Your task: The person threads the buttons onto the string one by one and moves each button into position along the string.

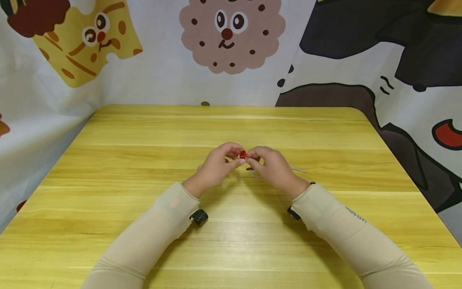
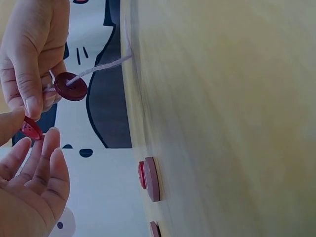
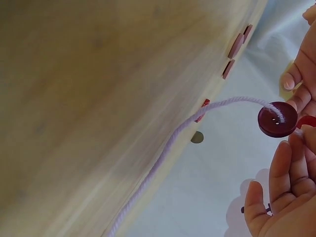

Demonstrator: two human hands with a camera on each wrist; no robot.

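My left hand pinches a bright red button between thumb and fingertips, its small holes visible in the left wrist view. Facing it, my right hand has thumb and forefinger pressed together on the lilac yarn, right beside that button; the yarn's tip is hidden by the fingers. A dark red button is strung on the yarn and hangs by the right fingers. From this button the yarn trails down to the table.
Several more buttons lie on the wooden table, among them a mauve one with a red one against it, and a red one close to the yarn. A printed cloth hangs behind the table.
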